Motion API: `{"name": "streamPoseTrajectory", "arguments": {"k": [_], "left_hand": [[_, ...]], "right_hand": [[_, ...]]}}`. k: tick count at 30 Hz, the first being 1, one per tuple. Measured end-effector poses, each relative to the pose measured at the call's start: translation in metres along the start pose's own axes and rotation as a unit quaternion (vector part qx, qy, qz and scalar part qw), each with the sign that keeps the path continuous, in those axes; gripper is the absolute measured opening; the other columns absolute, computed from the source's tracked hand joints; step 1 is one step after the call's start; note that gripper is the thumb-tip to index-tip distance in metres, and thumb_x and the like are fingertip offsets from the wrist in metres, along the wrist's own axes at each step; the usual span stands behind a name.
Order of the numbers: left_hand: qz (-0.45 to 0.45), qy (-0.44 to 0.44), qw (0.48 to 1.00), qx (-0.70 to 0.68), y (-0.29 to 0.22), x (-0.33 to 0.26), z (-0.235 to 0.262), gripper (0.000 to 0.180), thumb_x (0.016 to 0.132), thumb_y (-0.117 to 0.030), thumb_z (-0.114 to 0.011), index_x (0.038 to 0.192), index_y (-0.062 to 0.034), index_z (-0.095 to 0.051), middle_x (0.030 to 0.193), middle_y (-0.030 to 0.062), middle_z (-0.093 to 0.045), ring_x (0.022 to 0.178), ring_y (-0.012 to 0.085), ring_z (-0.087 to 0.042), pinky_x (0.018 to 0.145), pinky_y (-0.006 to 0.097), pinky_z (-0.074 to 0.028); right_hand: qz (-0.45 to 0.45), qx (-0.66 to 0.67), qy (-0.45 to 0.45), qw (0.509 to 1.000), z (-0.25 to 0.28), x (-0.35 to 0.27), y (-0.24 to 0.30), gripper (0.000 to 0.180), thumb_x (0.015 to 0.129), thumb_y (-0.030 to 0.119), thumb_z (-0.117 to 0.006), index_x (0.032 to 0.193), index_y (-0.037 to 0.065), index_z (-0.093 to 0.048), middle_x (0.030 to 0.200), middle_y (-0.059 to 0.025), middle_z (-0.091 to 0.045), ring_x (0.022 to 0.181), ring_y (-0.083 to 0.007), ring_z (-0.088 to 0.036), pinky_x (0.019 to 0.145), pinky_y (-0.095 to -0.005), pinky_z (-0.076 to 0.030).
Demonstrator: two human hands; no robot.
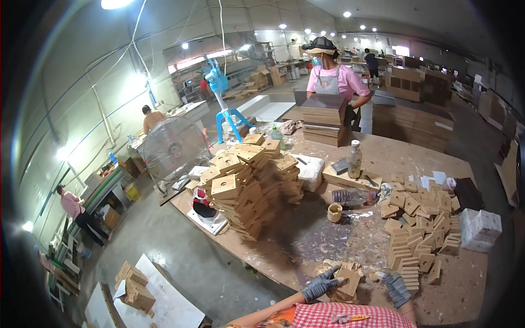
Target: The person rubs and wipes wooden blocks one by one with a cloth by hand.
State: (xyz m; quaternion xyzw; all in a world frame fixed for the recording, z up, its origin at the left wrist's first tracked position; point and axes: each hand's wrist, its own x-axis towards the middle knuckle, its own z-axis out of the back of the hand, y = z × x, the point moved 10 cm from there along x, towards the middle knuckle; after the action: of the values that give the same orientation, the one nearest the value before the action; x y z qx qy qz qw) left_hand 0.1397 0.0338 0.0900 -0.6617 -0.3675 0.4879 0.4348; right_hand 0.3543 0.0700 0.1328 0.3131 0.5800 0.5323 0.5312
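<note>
At the near table edge, my left hand (321, 286), in a grey glove with bare fingertips, is closed on the left side of a light wooden block (348, 279) with a round hole. The block tilts over a messy patch of the tabletop. To its right is my right hand (396, 288), gloved the same way, its fingers bent together toward the block. Whatever those fingertips pinch is too small to make out. Just beyond the right hand lies a loose heap of similar wooden blocks (425, 221), some standing in rows.
A tall stack of wooden blocks (246, 186) stands at the table's left. Beyond are a small pot (334, 212), a plastic bottle (350, 196) on its side and an upright bottle (355, 159). White packages (480, 229) sit right. A co-worker (333, 79) stands across behind stacked boards (324, 117).
</note>
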Motion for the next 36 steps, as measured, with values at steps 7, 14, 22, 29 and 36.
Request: {"name": "streamPoseTrajectory", "arguments": {"k": [7,14,22,29,36], "left_hand": [[0.046,0.03,0.999,-0.004,0.005,0.014,-0.01,0.073,0.083,-0.032,-0.064,0.14,-0.0088,-0.024,0.09,0.0046,-0.062,0.06,0.0109,-0.057,0.052,0.023,-0.047],[0.032,-0.004,0.997,-0.066,0.001,0.037,-0.025,0.065,0.081,-0.032,-0.066,0.132,-0.0035,-0.037,0.076,0.001,-0.056,0.058,0.0093,-0.053,0.05,0.022,-0.044],[0.096,-0.015,0.991,-0.094,0.003,0.047,-0.03,0.036,0.083,-0.036,-0.064,0.091,-0.0015,-0.056,0.07,0.0039,-0.055,0.058,0.0125,-0.057,0.051,0.025,-0.051],[0.107,-0.025,0.977,-0.182,0.006,0.044,-0.031,0.028,0.087,-0.031,-0.058,0.087,-0.0036,-0.054,0.071,0.0048,-0.057,0.058,0.0138,-0.06,0.049,0.025,-0.051],[0.115,-0.005,0.973,-0.201,0.039,0.04,-0.022,0.029,0.086,-0.032,-0.059,0.089,-0.0036,-0.055,0.072,0.006,-0.058,0.056,0.0157,-0.061,0.049,0.027,-0.051]], "right_hand": [[0.063,0.018,0.079,0.995,-0.024,0.007,-0.021,0.022,0.084,0.015,-0.06,0.099,0.0,-0.062,0.093,-0.0052,-0.062,0.084,-0.0136,-0.057,0.078,-0.0251,-0.046],[-0.08,0.281,0.067,0.954,-0.02,0.004,-0.031,0.019,0.085,0.012,-0.059,0.1,0.001,-0.061,0.095,-0.0069,-0.061,0.087,-0.0151,-0.059,0.08,-0.0268,-0.05],[-0.038,0.314,0.035,0.948,0.005,0.018,-0.034,0.021,0.085,0.013,-0.059,0.101,-0.002,-0.06,0.095,-0.0074,-0.061,0.088,-0.0147,-0.059,0.079,-0.0269,-0.05],[-0.03,0.256,0.053,0.965,0.001,0.033,-0.042,0.021,0.086,0.016,-0.057,0.099,0.0,-0.062,0.093,-0.0069,-0.062,0.088,-0.0136,-0.057,0.083,-0.0259,-0.045],[-0.019,0.139,0.065,0.988,-0.006,0.036,-0.077,0.019,0.089,0.014,-0.052,0.098,0.0,-0.061,0.094,-0.006,-0.062,0.089,-0.0145,-0.056,0.083,-0.0274,-0.044]]}}
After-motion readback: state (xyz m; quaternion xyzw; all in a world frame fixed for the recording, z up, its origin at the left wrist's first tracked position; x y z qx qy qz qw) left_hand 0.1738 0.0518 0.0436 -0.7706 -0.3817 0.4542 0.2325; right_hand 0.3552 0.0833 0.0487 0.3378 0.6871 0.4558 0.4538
